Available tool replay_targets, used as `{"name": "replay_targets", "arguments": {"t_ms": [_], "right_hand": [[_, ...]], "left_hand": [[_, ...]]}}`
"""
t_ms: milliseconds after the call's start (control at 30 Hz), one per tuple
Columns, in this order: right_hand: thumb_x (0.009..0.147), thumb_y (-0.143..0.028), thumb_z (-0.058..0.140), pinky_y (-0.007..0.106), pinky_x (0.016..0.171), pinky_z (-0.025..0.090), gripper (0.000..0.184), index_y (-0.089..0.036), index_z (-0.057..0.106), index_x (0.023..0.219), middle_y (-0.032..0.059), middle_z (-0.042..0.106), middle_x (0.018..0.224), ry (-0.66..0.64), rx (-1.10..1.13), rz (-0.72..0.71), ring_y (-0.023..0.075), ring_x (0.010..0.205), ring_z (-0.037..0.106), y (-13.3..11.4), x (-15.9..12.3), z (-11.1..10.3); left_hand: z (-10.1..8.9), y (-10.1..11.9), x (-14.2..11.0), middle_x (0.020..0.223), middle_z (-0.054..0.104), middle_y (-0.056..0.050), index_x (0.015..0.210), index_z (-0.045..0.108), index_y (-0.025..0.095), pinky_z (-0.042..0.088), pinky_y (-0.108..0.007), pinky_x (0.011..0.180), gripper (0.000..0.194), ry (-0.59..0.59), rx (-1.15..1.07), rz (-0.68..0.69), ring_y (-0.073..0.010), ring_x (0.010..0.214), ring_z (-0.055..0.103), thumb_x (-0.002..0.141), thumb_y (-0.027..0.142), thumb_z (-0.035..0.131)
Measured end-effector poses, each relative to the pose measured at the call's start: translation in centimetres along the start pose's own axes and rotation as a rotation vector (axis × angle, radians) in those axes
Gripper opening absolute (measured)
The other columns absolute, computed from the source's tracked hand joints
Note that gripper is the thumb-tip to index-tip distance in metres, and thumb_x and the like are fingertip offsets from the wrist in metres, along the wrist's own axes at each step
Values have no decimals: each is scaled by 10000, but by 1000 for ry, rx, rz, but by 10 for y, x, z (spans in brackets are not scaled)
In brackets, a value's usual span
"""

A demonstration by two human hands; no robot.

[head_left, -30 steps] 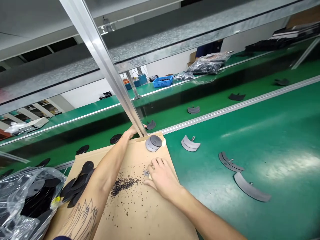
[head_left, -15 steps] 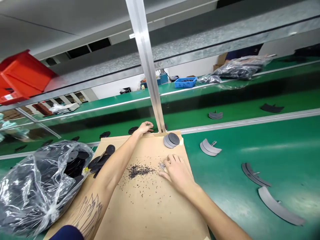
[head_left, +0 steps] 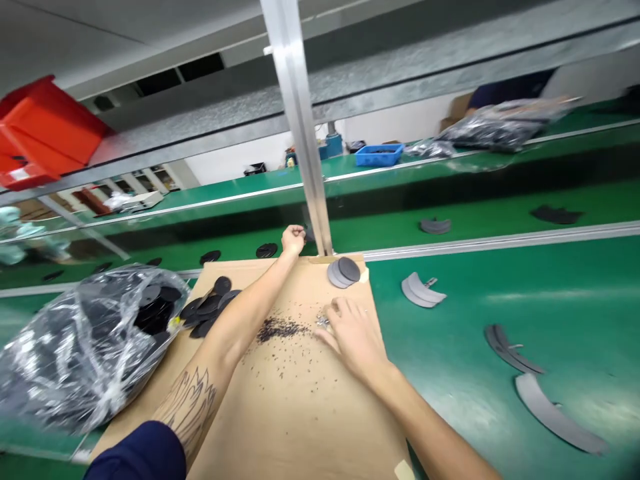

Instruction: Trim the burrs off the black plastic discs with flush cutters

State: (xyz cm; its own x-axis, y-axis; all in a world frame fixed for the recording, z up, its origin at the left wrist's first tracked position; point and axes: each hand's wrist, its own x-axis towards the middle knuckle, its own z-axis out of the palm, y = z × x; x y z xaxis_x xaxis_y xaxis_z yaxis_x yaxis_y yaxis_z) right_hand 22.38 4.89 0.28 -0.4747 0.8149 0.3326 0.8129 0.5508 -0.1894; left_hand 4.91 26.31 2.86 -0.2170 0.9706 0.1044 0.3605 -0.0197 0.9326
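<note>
My left hand [head_left: 294,239] reaches over the far edge of the cardboard sheet [head_left: 300,427], its fingers pinched on a dark grey curved piece [head_left: 309,232] beside the metal post. Part of that piece is hidden by the fingers. Over the board's right side, my right hand [head_left: 353,330] rests with bent fingers and thumb apart, its fingertips at a few small silver metal parts [head_left: 323,322]. Left of those parts lies a scattered heap of tiny black pieces [head_left: 280,329]. Beyond my right hand sits a short stack of grey and black discs [head_left: 344,272].
A clear plastic bag [head_left: 85,353] of black discs and some loose black discs [head_left: 207,310] lie at left. Grey curved pieces [head_left: 555,413] are spread over the green bench at right. The metal post [head_left: 303,127] rises at the board's far edge; a red bin [head_left: 47,130] sits on the shelf.
My left hand has risen slightly beyond the board's edge, and a dark grey curved piece now shows at its fingers. My right hand stays by the silver parts. The view has shifted a little.
</note>
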Motion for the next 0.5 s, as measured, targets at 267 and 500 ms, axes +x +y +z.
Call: {"name": "replay_targets", "arguments": {"t_ms": [267,500], "right_hand": [[922,-521,557,418,748,590,668,-220,364,1486,191,510,1381,153,851,232,256,949,665,-12,11,-1],[874,-537,615,297,561,546,411,-164,606,1047,33,647,696,-197,1281,320,160,592,632,-18,15,-5]], "left_hand": [[-86,-4,-116,936,695,-51,1049,638,171,567,-251,694,183,37,-45,128,-130,758,660,902,281,642],[-126,-21,-193,1017,745,-62,1090,698,267,595,-340,788,228,-311,295,217,-214,845,705,893,368,644]]}}
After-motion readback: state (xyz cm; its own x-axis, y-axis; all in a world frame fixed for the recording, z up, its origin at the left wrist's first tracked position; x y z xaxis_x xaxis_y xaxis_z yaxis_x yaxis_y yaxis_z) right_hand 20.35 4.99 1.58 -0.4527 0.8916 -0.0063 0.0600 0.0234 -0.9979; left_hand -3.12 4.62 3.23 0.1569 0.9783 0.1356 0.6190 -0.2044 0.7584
